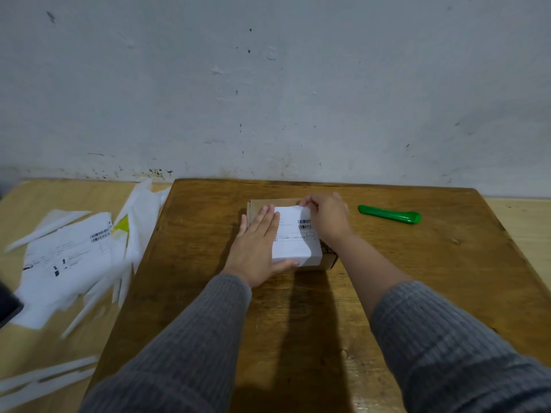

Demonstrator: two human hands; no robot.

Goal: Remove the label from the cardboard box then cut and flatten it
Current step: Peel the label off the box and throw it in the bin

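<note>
A small brown cardboard box (260, 206) sits near the far middle of the dark wooden table (417, 278). A white shipping label (295, 242) with barcodes covers most of its top and folds over the near side. My left hand (258, 248) lies flat on the left part of the box, fingers straight, thumb along the near edge. My right hand (326, 217) pinches the label's far right corner, which is lifted slightly off the box. A green box cutter (389, 214) lies on the table to the right of the box.
A pile of peeled white labels and paper strips (74, 257) lies on a lighter table (44, 195) at the left. More white strips (44, 380) lie at the lower left. A stained white wall (268, 84) stands right behind both tables.
</note>
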